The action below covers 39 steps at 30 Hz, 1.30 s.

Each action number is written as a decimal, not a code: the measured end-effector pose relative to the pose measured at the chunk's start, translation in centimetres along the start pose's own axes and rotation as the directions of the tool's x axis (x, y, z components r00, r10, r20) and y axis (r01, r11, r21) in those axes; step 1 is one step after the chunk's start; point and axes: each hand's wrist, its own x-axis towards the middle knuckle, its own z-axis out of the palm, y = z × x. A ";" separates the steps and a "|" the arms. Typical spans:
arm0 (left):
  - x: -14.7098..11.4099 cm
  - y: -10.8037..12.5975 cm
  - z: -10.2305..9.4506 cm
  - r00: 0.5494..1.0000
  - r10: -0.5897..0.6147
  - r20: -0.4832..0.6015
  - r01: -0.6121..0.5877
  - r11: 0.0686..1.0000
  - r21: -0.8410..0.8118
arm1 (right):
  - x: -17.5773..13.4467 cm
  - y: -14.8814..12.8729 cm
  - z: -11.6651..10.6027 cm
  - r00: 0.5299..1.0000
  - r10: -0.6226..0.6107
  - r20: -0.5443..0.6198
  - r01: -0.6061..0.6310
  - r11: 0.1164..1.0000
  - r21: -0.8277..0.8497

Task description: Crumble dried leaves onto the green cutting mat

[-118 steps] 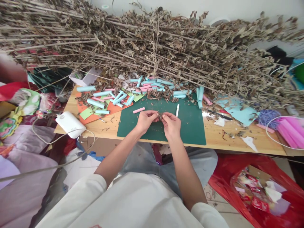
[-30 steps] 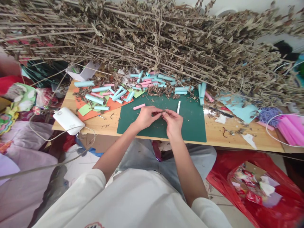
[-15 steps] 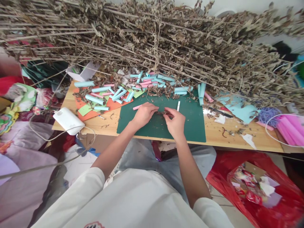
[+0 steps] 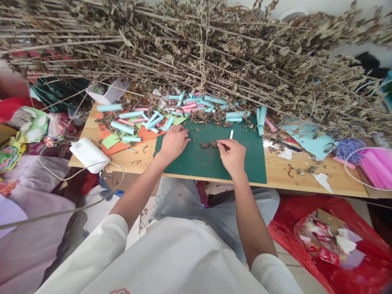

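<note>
My left hand [image 4: 174,143] rests on the left part of the green cutting mat [image 4: 196,167]. Its fingers curl downward; whatever lies under them is hidden. At mid-mat lies a small heap of crumbled dried leaves [image 4: 208,144]. The thumb and forefinger of my right hand [image 4: 232,157] are pinched together at the heap's right end, on some of the dried leaves. Just behind that hand a short white stick-like piece [image 4: 231,134] shows, partly covered by it.
Blue paper tubes [image 4: 122,127] and pink ones lie along the back, among leaf scraps and orange paper [image 4: 114,150]. Behind them stretches a big bundle of dried stalks [image 4: 196,53]. A white power bank [image 4: 88,155] is left; a red bag [image 4: 290,216] of wrappers sits below right.
My left hand has moved left, away from the leaf heap, over where a pink tube showed. My right hand has shifted slightly right and down, uncovering the heap.
</note>
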 end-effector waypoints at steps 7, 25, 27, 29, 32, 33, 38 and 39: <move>0.2 1.0 -1.1 0.998 0.016 -0.058 -0.028 0.976 -0.214 | 0.8 -0.2 0.3 0.983 -0.099 0.157 0.116 0.988 -0.104; -2.0 2.5 1.2 0.970 0.074 -0.233 -0.203 0.778 -0.594 | 0.7 -1.7 0.2 0.998 0.067 -0.018 -0.062 0.976 0.208; -1.7 2.6 1.3 0.966 0.106 -0.234 -0.224 0.792 -0.567 | 0.7 -1.5 0.3 0.983 0.183 0.018 -0.177 0.912 0.369; -1.5 2.7 1.5 0.957 0.144 -0.252 -0.261 0.806 -0.531 | 0.7 -1.3 0.6 0.961 0.273 0.044 -0.257 0.823 0.507; -1.2 2.8 2.0 0.941 0.192 -0.280 -0.310 0.821 -0.479 | 0.6 -1.4 1.3 0.946 0.319 0.050 -0.286 0.755 0.590; -1.2 2.7 2.1 0.935 0.208 -0.287 -0.326 0.824 -0.464 | 0.5 -1.6 1.4 0.947 0.317 0.051 -0.286 0.757 0.587; -0.9 2.6 2.7 0.908 0.292 -0.299 -0.400 0.818 -0.414 | 0.2 -2.9 1.9 0.965 0.263 0.024 -0.242 0.845 0.477; -0.8 2.6 2.8 0.908 0.300 -0.293 -0.403 0.818 -0.412 | 0.1 -3.1 2.0 0.969 0.245 0.025 -0.228 0.851 0.473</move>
